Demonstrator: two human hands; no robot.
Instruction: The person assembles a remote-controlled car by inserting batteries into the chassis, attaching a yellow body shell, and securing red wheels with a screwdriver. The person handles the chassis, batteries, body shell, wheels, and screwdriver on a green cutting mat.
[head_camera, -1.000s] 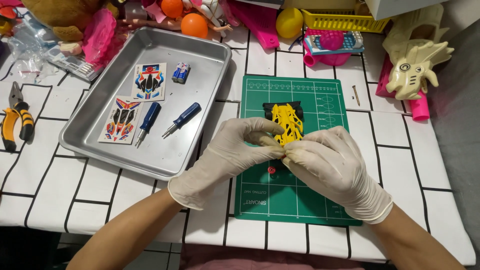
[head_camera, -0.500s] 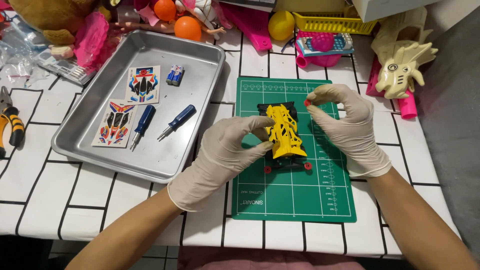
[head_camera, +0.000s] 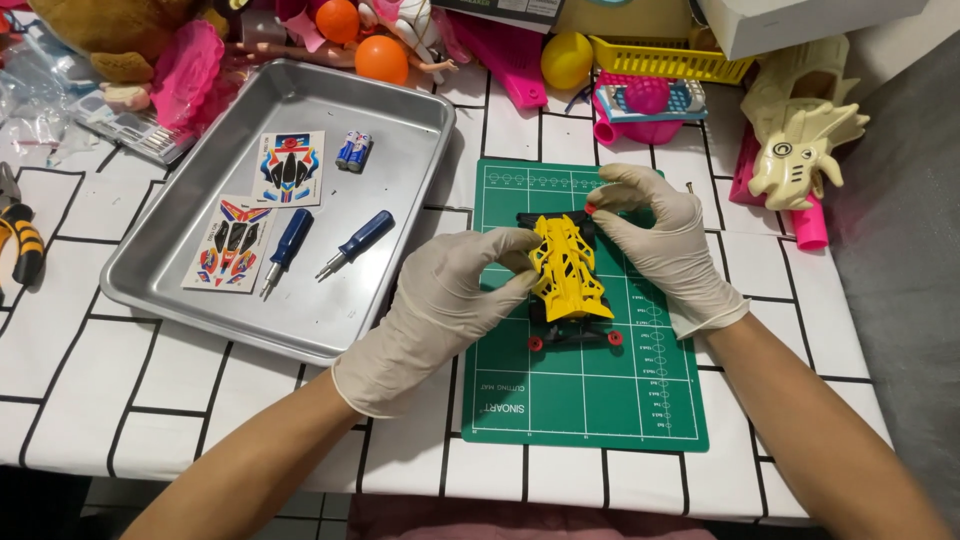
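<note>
- One pair of pliers (head_camera: 20, 240) with orange-and-black handles lies at the far 9 o'clock edge of the table.
- One metal tray (head_camera: 180, 290) sits at 10 o'clock of the green mat; it holds two sticker sheets (head_camera: 289, 168), two blue-handled screwdrivers (head_camera: 287, 245) and one pack of two small batteries (head_camera: 354, 151).
- Two orange balls (head_camera: 381, 59) lie beyond the tray at 12 o'clock, among pink toys.
- The left hand (head_camera: 440, 300), in a white glove, pinches the yellow toy car body (head_camera: 565, 268) from its 9 o'clock side, thumb and fingers closed on it.
- The yellow toy car body rests on a black chassis with red rollers, in the upper middle of the one green cutting mat (head_camera: 590, 400).
- The right hand (head_camera: 660, 240), also gloved, is at 1 o'clock of the car; its thumb and forefinger are pinched on a small red piece (head_camera: 591, 209) just above the car's far end.
- One yellow basket (head_camera: 665, 55) and one cream toy creature (head_camera: 800, 135) stand at 1 to 2 o'clock of the mat.
- Against a second ago: both hands then covered the car low on the mat; now the right hand has lifted off to the car's far end, and the body shows almost whole. Half a second ago the layout was already much like this.
</note>
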